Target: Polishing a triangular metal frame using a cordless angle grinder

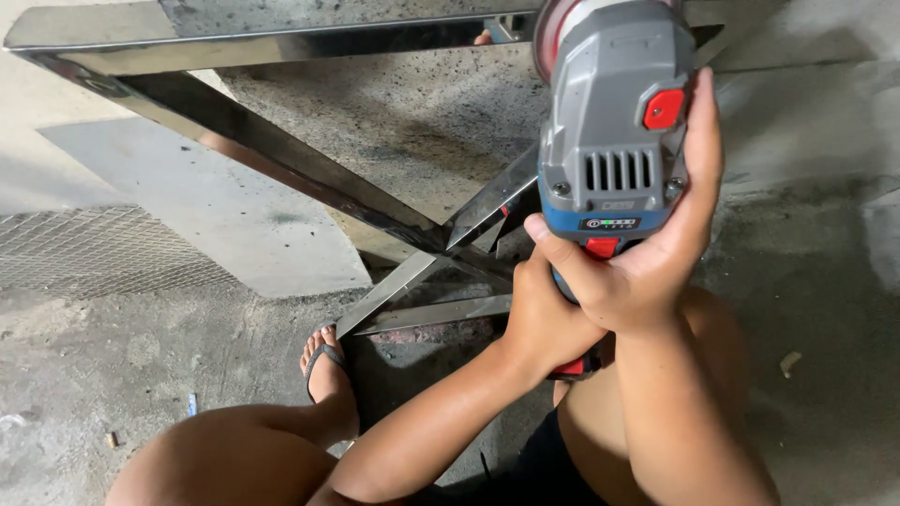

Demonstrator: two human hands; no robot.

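Your right hand [656,253] wraps its fingers [562,248] around the grey angle grinder [614,122], which rises above them; your left hand [544,323] grips its handle below, over the polished steel frame [309,173].

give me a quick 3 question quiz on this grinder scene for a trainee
1. True or false: both hands grip the grey power tool.
2. Multiple choice: what does the polished metal frame rest on? A) a wooden bench B) a concrete floor C) a grass lawn
3. Short answer: what is worn on the foot near the frame?

Key
1. True: the right hand wraps the body and the left hand holds the lower handle.
2. B, the concrete floor.
3. A flip-flop sandal.
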